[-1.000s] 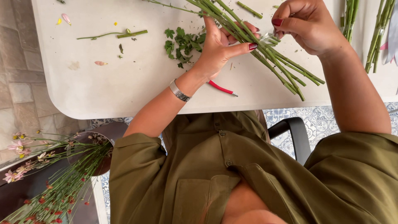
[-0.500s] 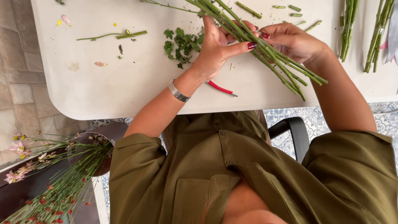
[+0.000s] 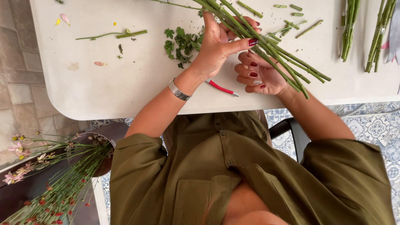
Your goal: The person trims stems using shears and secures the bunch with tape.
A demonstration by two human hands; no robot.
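Place: white table [image 3: 125, 91] above a patterned tile floor [image 3: 371, 125], seen from over the person's olive shirt [image 3: 233, 175].
Near, low left: dark pot [image 3: 104, 137] by the table edge, full of thin stems with small pink and red flowers, perhaps kept close for picking.
Left hand [image 3: 218, 48]: closed around the bunch of stems [image 3: 266, 43]; the thumb presses over the top so the stems stay together.
Right hand [image 3: 260, 75]: under the bunch, fingers curled and loose; it props the stems from below. I cannot tell if it pinches any.
Stems: long green sticks, running from the top middle down to the right, cut ends low and right, lifted just off the table.
Under the hands: red-handled clippers [image 3: 221, 87] lying flat.
Farther: green leaf bits [image 3: 181, 41], short cut pieces [image 3: 291, 23], more stems [image 3: 350, 29] at the far right.
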